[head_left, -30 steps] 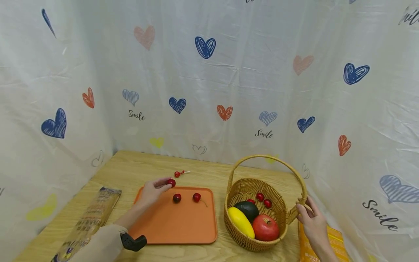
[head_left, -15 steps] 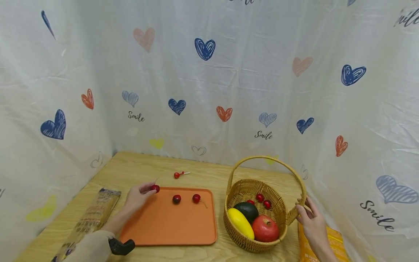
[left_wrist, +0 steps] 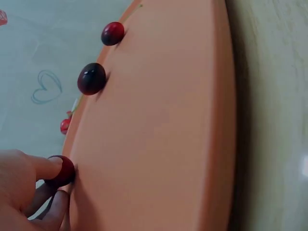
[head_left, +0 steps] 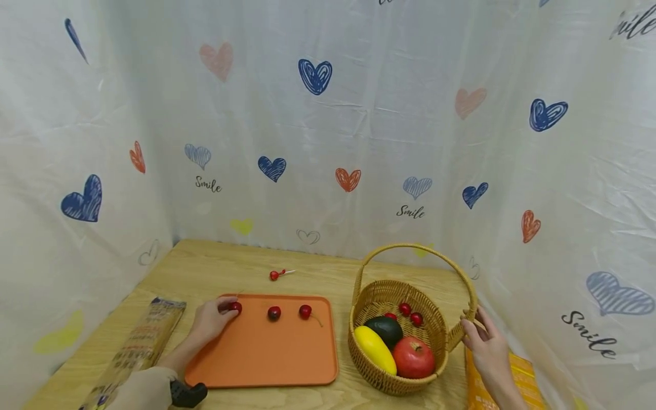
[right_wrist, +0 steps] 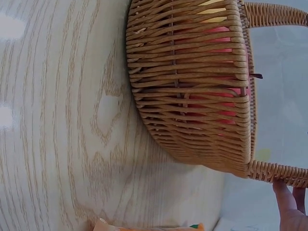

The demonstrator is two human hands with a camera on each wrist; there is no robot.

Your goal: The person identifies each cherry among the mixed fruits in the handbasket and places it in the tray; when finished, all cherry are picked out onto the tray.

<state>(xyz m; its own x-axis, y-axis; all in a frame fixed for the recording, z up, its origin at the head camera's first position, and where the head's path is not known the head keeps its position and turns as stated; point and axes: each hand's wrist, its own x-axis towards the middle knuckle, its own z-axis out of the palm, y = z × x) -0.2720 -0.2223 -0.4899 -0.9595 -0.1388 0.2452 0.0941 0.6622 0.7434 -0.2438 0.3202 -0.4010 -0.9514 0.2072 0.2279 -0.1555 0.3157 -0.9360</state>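
My left hand (head_left: 209,320) pinches a dark red cherry (left_wrist: 61,172) between thumb and fingers, low over the back left part of an orange tray (head_left: 266,359). To its right on the tray lie a darker cherry (head_left: 274,313) and a red cherry (head_left: 305,311) with a stem. My right hand (head_left: 488,346) holds the handle of a wicker basket (head_left: 359,356) near its right base. Inside the basket are a yellow mango-shaped fruit (head_left: 376,350), a dark green avocado (head_left: 384,331), a red pomegranate (head_left: 414,357) and several cherries (head_left: 405,309).
Behind the tray lies a red wrapped lollipop (head_left: 274,275) with a white stick. A long brown printed packet (head_left: 138,347) is left of the tray. An orange packet (head_left: 523,378) lies under and beside my right forearm. A heart-printed curtain (head_left: 328,131) surrounds the table (head_left: 215,262).
My left hand has moved left and toward me with the cherry, lowering it from above the tray's back edge to the tray's back left. The right hand keeps its hold on the handle.
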